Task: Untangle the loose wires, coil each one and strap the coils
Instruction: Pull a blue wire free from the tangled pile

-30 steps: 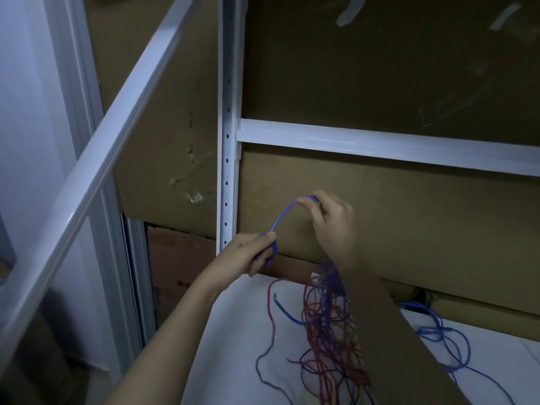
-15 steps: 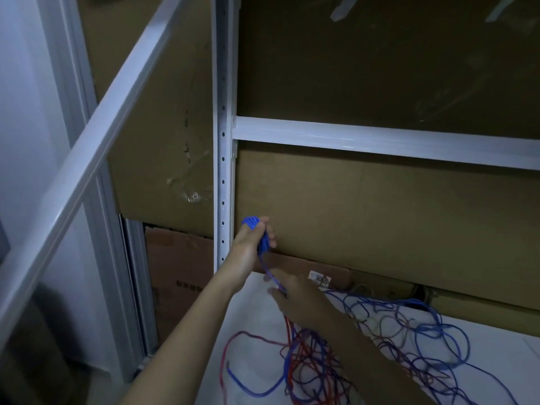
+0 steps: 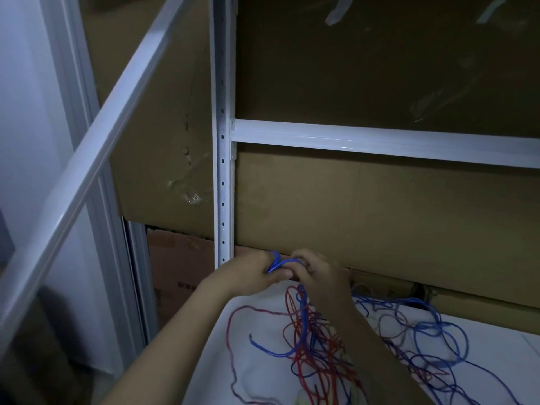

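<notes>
A small blue wire coil (image 3: 280, 263) is held up between both hands, just above the back of the white table (image 3: 263, 384). My left hand (image 3: 248, 274) grips the coil's left side with curled fingers. My right hand (image 3: 317, 273) pinches the blue wire at the coil's right side. Below the hands, a tangle of red and blue wires (image 3: 315, 355) spreads over the table. More blue loops (image 3: 438, 337) lie to the right.
A white metal shelf upright (image 3: 222, 171) with holes rises right behind the hands, and a crossbar (image 3: 380, 144) runs right from it. Brown cardboard (image 3: 380, 217) lines the back. A slanted white bar (image 3: 96, 141) crosses the left side.
My right hand has come back up from the tangle to meet the left at the coil. My left hand has dropped slightly lower with the coil.
</notes>
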A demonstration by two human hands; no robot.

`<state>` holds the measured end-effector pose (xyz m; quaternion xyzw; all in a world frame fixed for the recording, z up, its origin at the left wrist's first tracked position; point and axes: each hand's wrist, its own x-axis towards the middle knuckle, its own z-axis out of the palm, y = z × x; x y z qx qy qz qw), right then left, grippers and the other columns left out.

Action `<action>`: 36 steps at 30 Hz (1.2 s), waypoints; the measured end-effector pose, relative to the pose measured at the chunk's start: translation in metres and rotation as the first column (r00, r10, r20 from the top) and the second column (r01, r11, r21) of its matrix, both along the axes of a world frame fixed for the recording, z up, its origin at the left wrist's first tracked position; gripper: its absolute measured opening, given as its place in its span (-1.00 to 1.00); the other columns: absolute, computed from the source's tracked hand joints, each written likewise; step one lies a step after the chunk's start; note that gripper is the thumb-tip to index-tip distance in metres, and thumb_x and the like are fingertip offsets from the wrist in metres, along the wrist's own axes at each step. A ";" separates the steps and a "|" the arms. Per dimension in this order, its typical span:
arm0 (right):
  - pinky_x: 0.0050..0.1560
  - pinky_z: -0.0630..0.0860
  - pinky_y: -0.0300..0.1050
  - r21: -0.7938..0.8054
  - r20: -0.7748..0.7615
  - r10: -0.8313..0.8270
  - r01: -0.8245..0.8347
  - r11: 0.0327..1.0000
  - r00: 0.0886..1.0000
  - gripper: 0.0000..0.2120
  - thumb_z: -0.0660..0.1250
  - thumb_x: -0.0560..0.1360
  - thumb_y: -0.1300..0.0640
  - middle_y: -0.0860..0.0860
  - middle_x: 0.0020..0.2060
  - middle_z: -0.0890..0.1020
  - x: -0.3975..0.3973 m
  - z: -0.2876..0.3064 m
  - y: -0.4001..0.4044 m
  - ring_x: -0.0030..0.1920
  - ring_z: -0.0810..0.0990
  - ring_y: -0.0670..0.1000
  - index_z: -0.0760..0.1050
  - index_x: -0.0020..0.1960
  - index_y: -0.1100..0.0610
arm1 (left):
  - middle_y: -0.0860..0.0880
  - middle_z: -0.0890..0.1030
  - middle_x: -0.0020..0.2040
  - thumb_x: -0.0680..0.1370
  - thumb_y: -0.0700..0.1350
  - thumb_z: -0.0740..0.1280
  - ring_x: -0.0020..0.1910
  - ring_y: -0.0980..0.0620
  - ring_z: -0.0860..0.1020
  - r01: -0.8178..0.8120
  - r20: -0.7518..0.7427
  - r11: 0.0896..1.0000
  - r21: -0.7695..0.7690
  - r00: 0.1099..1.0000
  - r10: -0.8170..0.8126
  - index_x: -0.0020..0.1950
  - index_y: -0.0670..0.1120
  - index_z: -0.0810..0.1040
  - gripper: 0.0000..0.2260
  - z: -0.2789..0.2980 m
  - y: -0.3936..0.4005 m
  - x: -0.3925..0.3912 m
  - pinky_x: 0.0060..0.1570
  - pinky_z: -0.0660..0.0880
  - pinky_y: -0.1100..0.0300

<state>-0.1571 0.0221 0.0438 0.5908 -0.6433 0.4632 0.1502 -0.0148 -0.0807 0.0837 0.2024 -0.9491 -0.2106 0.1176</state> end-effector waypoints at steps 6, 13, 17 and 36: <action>-0.35 0.38 -0.37 0.084 0.341 0.270 -0.315 0.945 0.900 -0.76 0.37 0.52 0.14 0.05 -0.43 0.58 -0.004 -0.004 0.006 -0.43 0.52 -0.13 0.55 -0.32 0.13 | 0.00 0.45 -0.40 0.59 0.14 0.21 -0.45 0.12 0.37 0.018 -0.111 0.973 0.229 0.994 0.008 -0.16 -0.22 0.52 -0.57 0.010 0.006 0.009 -0.37 0.33 0.25; -0.12 0.51 -0.26 0.231 0.454 0.309 -0.446 0.865 0.836 -0.89 0.43 0.47 0.17 -0.12 -0.18 0.58 0.002 -0.017 0.021 -0.16 0.58 -0.14 0.57 -0.13 -0.04 | 0.00 0.40 -0.45 0.61 0.12 0.19 -0.44 0.06 0.35 0.012 -0.344 0.933 0.359 0.931 0.121 -0.30 -0.10 0.42 -0.61 0.013 0.011 0.011 -0.29 0.36 0.18; -0.06 0.43 -0.38 0.133 0.330 0.194 -0.249 0.959 0.924 -0.81 0.42 0.49 0.16 -0.14 -0.14 0.56 0.011 -0.036 0.019 -0.09 0.53 -0.22 0.54 -0.12 -0.13 | 0.08 0.36 -0.53 0.63 0.09 0.17 -0.50 0.11 0.30 0.011 -0.469 0.881 0.473 0.850 0.242 -0.32 -0.07 0.39 -0.62 0.016 0.016 0.005 -0.34 0.32 0.18; -0.31 0.38 -0.26 0.247 0.363 0.028 -0.125 0.961 0.931 -0.77 0.25 0.59 0.15 -0.08 -0.44 0.53 0.018 -0.040 0.004 -0.42 0.50 -0.17 0.56 -0.20 0.16 | 0.04 0.29 -0.57 0.65 0.09 0.12 -0.55 0.09 0.25 0.033 -0.552 0.774 0.632 0.721 0.420 -0.26 -0.14 0.43 -0.60 0.011 0.018 0.019 -0.45 0.23 0.23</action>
